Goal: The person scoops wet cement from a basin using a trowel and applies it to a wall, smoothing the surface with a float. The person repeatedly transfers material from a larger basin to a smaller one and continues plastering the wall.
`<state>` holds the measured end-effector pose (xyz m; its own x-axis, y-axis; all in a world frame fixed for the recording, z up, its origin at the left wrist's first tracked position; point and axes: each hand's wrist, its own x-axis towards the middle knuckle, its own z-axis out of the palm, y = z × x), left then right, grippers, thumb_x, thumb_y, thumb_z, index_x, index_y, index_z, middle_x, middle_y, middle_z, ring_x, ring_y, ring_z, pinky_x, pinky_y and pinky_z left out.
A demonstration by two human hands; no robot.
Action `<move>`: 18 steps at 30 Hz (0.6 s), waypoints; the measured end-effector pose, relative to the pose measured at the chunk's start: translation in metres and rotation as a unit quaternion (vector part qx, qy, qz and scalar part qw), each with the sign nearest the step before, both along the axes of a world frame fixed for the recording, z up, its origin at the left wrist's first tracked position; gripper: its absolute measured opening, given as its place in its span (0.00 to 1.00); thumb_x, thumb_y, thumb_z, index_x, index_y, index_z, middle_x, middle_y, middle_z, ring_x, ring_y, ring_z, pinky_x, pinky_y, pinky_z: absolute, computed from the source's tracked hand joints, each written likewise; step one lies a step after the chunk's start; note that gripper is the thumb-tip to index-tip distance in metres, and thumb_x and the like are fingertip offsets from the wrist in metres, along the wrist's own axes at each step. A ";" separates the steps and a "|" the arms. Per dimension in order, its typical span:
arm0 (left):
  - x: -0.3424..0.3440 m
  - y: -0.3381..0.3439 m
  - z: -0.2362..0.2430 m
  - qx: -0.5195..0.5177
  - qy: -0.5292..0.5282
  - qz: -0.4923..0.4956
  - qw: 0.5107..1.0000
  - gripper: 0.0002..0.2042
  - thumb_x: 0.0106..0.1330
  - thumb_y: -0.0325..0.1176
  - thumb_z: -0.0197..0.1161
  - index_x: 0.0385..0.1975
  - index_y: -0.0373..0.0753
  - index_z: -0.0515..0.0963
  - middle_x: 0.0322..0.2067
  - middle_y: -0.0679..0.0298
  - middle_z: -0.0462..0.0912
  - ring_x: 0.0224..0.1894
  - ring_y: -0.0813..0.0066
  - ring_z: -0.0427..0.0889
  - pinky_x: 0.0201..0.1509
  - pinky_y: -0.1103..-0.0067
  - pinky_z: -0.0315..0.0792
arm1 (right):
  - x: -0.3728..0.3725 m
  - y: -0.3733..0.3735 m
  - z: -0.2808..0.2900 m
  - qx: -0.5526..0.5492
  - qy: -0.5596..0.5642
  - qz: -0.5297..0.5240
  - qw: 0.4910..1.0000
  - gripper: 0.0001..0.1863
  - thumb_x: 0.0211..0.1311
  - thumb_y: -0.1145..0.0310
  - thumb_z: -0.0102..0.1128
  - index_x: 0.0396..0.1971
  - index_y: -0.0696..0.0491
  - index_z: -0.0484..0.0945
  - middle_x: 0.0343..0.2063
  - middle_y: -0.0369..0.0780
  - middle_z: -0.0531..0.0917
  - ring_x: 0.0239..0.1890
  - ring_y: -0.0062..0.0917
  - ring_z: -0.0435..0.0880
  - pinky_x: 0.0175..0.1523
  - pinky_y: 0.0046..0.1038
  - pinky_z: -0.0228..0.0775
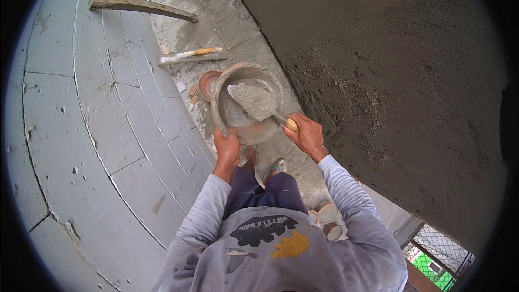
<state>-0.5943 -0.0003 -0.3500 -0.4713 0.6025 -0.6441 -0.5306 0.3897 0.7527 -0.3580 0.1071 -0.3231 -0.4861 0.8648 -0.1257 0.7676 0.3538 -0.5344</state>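
Note:
My left hand [227, 146] is closed round the near left rim of a round, mortar-smeared basin [217, 109]. Over the basin, my right hand [307, 135] grips the wooden handle of a trowel [254, 100]. Its blade carries a heap of wet grey mortar and points toward the far left. More wet mortar lies in the basin beneath the blade. Close to my right hand rises a wall coated in dark grey plaster [411, 103], rough and grainy low down and smoother higher up.
A small reddish bowl [210, 83] stands left of the basin. Beyond it are a float-like board [193, 55] with a white and yellow tool and a timber piece [143, 7]. A grey block wall [124, 113] runs along the left. Several round containers [326, 213] stand by my right side.

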 end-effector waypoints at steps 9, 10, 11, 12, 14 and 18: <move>0.018 -0.043 0.023 -0.106 0.023 0.022 0.994 0.27 0.73 0.19 0.54 0.73 0.38 0.67 0.49 0.56 0.83 0.38 0.69 0.84 0.30 0.75 0.79 | 0.054 0.096 0.132 -0.489 0.156 -0.048 0.857 0.29 0.76 0.48 0.69 0.62 0.55 0.76 0.33 0.37 0.86 0.27 0.17 0.81 0.35 0.25 0.77; 0.021 -0.043 0.036 -0.138 0.020 -0.002 0.990 0.28 0.73 0.19 0.53 0.74 0.38 0.67 0.50 0.55 0.83 0.39 0.69 0.84 0.33 0.74 0.81 | 0.075 0.119 0.127 -0.367 0.077 -0.112 0.920 0.30 0.77 0.48 0.67 0.65 0.53 0.74 0.35 0.40 0.87 0.27 0.20 0.84 0.33 0.28 0.79; 0.028 -0.055 0.024 -0.112 0.037 0.002 0.993 0.30 0.72 0.18 0.53 0.75 0.38 0.65 0.53 0.55 0.82 0.43 0.67 0.84 0.40 0.74 0.80 | 0.084 0.136 0.138 -0.151 -0.066 -0.152 0.975 0.29 0.78 0.46 0.65 0.63 0.55 0.76 0.35 0.45 0.89 0.29 0.28 0.88 0.34 0.34 0.81; 0.031 -0.063 -0.002 -0.079 0.055 0.007 0.995 0.32 0.71 0.17 0.53 0.77 0.38 0.64 0.56 0.54 0.82 0.47 0.66 0.84 0.47 0.74 0.80 | 0.099 0.151 0.146 -0.018 -0.073 -0.163 0.984 0.28 0.78 0.46 0.64 0.62 0.55 0.77 0.36 0.46 0.89 0.30 0.32 0.90 0.35 0.37 0.81; 0.038 -0.070 -0.021 -0.021 0.081 0.024 0.996 0.36 0.69 0.15 0.54 0.80 0.37 0.61 0.62 0.53 0.79 0.56 0.63 0.82 0.60 0.75 0.76 | 0.095 0.151 0.171 0.157 -0.073 -0.147 0.974 0.27 0.78 0.46 0.64 0.61 0.54 0.79 0.36 0.47 0.90 0.32 0.38 0.91 0.37 0.40 0.82; 0.059 -0.075 -0.009 0.048 0.137 -0.010 0.989 0.45 0.63 0.11 0.56 0.84 0.37 0.53 0.79 0.53 0.66 0.78 0.62 0.68 0.79 0.74 0.59 | 0.086 0.041 0.193 0.168 -0.094 -0.028 0.981 0.23 0.73 0.50 0.68 0.58 0.48 0.82 0.38 0.45 0.91 0.35 0.43 0.92 0.40 0.43 0.83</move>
<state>-0.5357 -0.0754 -0.3587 -0.6083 0.6657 -0.4321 -0.2941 0.3166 0.9018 -0.2718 0.1480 -0.1297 -0.4313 0.8979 0.0878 0.8651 0.4392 -0.2425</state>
